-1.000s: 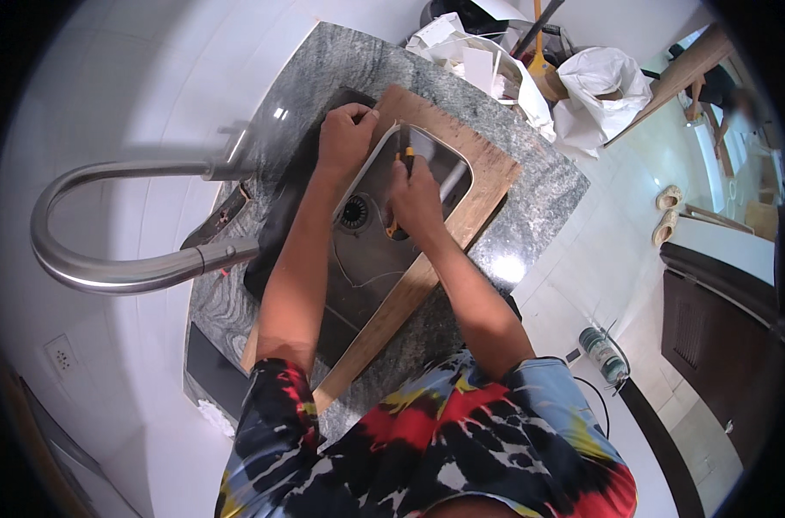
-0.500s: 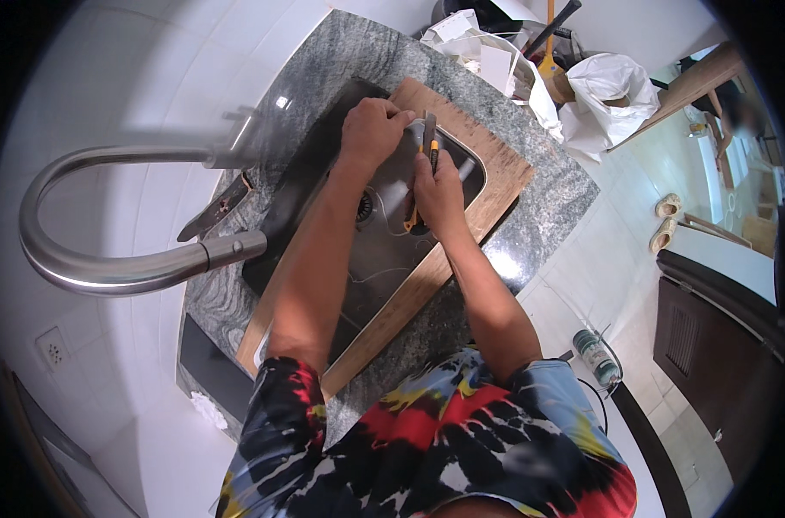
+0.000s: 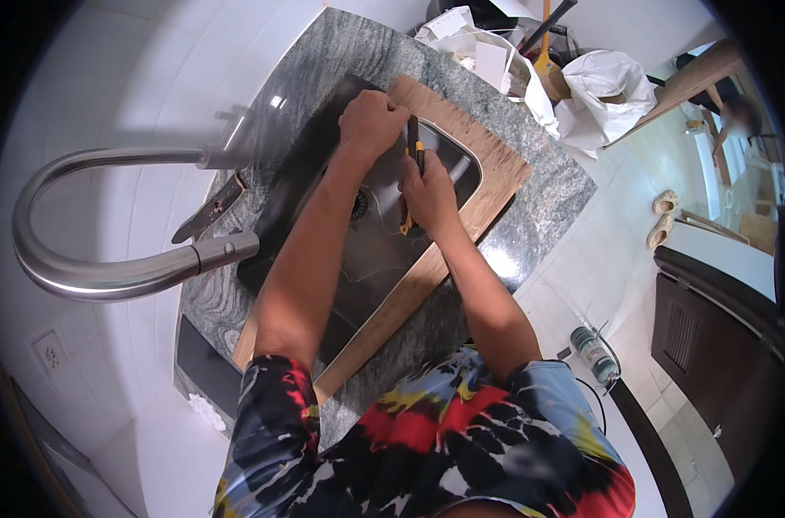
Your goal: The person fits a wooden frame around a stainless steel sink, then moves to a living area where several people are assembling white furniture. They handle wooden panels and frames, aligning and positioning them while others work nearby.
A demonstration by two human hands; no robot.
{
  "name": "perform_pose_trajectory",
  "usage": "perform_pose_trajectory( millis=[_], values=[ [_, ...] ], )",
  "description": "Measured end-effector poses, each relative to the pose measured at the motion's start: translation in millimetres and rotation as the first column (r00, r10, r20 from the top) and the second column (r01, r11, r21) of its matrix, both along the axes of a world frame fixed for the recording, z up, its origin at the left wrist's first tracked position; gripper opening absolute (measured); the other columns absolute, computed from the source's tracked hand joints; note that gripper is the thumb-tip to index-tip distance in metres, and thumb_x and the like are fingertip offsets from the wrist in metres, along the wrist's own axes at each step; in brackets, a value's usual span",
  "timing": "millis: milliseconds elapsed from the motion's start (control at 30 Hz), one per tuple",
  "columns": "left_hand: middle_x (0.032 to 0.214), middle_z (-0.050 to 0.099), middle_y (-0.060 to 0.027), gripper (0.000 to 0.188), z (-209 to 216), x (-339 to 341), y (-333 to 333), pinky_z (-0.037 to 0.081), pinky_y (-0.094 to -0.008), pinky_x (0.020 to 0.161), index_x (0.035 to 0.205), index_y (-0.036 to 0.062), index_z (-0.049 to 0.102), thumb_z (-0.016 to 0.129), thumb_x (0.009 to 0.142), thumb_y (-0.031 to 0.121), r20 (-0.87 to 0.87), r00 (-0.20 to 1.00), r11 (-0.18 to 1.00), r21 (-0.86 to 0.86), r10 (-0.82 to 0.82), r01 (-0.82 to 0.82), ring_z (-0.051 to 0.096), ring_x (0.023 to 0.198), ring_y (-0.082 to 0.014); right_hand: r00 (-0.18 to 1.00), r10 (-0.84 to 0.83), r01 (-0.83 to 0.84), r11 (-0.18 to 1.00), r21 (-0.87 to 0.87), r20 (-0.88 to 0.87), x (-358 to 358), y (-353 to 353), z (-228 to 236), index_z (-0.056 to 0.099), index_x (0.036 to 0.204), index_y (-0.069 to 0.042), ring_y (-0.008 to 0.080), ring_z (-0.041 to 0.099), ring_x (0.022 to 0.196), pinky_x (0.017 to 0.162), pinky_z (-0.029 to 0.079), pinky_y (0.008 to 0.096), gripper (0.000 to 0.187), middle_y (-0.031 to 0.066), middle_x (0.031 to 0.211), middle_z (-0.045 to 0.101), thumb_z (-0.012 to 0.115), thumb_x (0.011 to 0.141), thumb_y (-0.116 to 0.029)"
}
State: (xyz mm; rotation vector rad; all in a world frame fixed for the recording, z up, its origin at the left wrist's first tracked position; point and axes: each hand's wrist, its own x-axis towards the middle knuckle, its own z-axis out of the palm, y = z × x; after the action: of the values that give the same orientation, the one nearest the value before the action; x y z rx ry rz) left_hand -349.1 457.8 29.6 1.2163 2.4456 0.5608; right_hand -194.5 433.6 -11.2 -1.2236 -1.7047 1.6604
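My right hand [image 3: 430, 192] is wrapped round a black and yellow utility knife [image 3: 412, 138], whose front end points away from me. The front end lies close to the fingers of my left hand [image 3: 371, 125]. That hand is closed at the far inner edge of a wooden board [image 3: 496, 164] with a rounded cut-out. Whatever its fingers pinch, if anything, is hidden. The board lies round a dark sink [image 3: 371, 281], with a pale rim along the cut-out. Below my hands a round drain [image 3: 359, 205] shows, partly covered by my left forearm.
A curved metal faucet [image 3: 107, 283] reaches in from the left, beside a dark-bladed knife [image 3: 209, 207] on the grey stone counter [image 3: 565, 186]. White bags [image 3: 604, 95] stand beyond it. On the right are a green cylinder [image 3: 594, 354], slippers [image 3: 662, 220] and a distant person.
The utility knife's front end has shifted left, closer to my left fingers, and my right hand has moved slightly left with it. The whole view has also shifted slightly.
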Motion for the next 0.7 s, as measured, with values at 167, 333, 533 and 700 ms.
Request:
perform_pose_trajectory(
  millis=[167, 333, 533, 700],
  values=[
    [0.075, 0.072, -0.0177, 0.030, -2, -9, -3, 0.056, -0.0385, 0.073, 0.083, 0.0009, 0.077, 0.069, 0.075, 0.029, 0.104, 0.995, 1.000, 0.025, -0.013, 0.011, 0.073, 0.073, -0.0297, 0.997, 0.068, -0.060, 0.985, -0.159, 0.043, 3, 4, 33, 0.053, 0.099, 0.002, 0.0303, 0.070, 0.056, 0.052, 0.053, 0.0434, 0.027, 0.0196, 0.068, 0.066, 0.053, 0.102, -0.024],
    [0.079, 0.073, -0.0166, 0.035, 2, -9, -11, 0.056, -0.0372, 0.075, 0.090, 0.0009, 0.076, 0.075, 0.077, 0.034, 0.184, 0.982, 0.988, 0.137, 0.052, -0.078, 0.073, 0.076, -0.0273, 0.997, 0.068, -0.062, 0.989, -0.135, 0.042, 2, 1, 23, 0.053, 0.101, 0.003, 0.0346, 0.070, 0.058, 0.055, 0.054, 0.0460, 0.027, 0.0217, 0.069, 0.066, 0.053, 0.102, -0.024],
    [0.120, 0.067, -0.0212, 0.073, 7, -3, -72, 0.052, -0.0389, 0.092, 0.130, -0.0019, 0.060, 0.081, 0.077, 0.044, -0.132, 0.991, 0.978, 0.206, 0.003, 0.024, 0.067, 0.107, -0.0320, 0.985, 0.034, -0.051, 0.994, 0.099, 0.167, -3, -4, 9, 0.052, 0.102, 0.004, 0.0354, 0.070, 0.058, 0.055, 0.054, 0.0457, 0.028, 0.0232, 0.075, 0.067, 0.052, 0.102, -0.025],
    [0.121, 0.065, -0.0209, 0.082, 5, 9, -113, 0.050, -0.0415, 0.096, 0.136, -0.0018, 0.055, 0.083, 0.075, 0.046, -0.125, 0.987, 0.990, -0.078, 0.104, -0.114, 0.063, 0.113, -0.0345, 0.994, 0.098, -0.086, 0.967, -0.241, 0.040, 3, 5, 37, 0.051, 0.099, 0.004, 0.0230, 0.066, 0.049, 0.045, 0.051, 0.0353, 0.030, 0.0125, 0.066, 0.062, 0.050, 0.104, -0.025]
  ],
)
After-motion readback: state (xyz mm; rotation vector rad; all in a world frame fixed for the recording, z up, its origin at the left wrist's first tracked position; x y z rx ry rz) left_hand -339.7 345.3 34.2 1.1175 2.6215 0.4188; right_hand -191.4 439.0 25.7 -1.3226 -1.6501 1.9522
